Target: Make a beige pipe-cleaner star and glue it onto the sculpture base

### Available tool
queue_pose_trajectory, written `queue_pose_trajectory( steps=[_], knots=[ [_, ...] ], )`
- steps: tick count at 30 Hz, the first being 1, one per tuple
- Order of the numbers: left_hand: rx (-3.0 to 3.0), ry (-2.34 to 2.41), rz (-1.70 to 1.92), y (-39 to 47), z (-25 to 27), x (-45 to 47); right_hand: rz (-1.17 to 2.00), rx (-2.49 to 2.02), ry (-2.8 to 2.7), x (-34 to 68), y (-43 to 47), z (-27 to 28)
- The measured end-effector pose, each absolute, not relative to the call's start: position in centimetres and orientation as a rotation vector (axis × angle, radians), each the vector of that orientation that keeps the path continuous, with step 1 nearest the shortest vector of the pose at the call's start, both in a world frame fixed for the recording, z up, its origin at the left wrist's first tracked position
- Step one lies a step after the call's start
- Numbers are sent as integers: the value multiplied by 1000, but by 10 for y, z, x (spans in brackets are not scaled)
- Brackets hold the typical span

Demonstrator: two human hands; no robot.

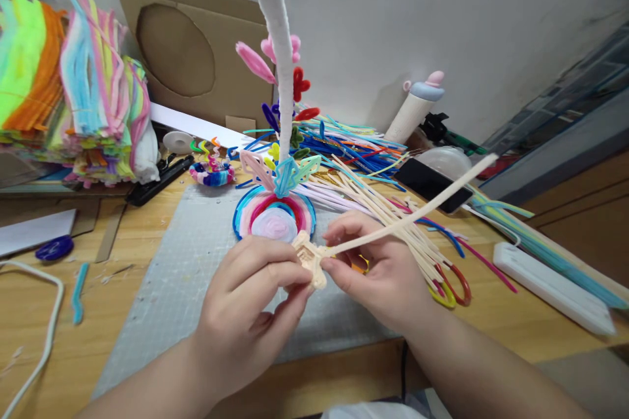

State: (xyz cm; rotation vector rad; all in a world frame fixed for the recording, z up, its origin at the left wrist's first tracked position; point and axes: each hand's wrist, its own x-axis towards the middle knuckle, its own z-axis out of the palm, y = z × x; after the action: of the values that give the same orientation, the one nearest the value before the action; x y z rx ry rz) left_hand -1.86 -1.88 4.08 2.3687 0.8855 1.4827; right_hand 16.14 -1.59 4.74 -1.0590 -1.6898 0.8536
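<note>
A small cream star-shaped piece (313,278) made of pipe cleaner is pinched between the thumb and fingers of my left hand (246,298). From its right side a long cream pipe cleaner (422,211) runs up to the right. My right hand (383,275) closes thumb and fingers around that strand, close to the star. Behind my hands stands a round, coiled pipe-cleaner base (275,226) in blue, pink and lilac. Pastel butterfly shapes (285,177) sit above it, and a tall white wrapped stem (282,59) rises there with coloured petals around it.
A grey cutting mat (162,275) lies under my hands. Loose cream pipe cleaners (407,242) and scissors with red and yellow handles (459,285) are to the right, near a phone (432,184) and a white power strip (553,288). Bundled pipe cleaners (95,78) stand at left.
</note>
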Motion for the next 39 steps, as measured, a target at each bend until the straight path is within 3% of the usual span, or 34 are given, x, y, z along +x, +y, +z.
queue_pose_trajectory(
  steps=[18, 29, 39],
  knots=[
    [2349, 710, 1392, -18, 44, -24, 1281, -907, -1799, 174, -14, 55],
    [2354, 692, 1380, -18, 41, -26, 1755, -647, -1337, 163, -13, 40],
    [2343, 736, 1321, -21, 41, -24, 1633, -704, -1362, 160, -16, 40]
  ],
)
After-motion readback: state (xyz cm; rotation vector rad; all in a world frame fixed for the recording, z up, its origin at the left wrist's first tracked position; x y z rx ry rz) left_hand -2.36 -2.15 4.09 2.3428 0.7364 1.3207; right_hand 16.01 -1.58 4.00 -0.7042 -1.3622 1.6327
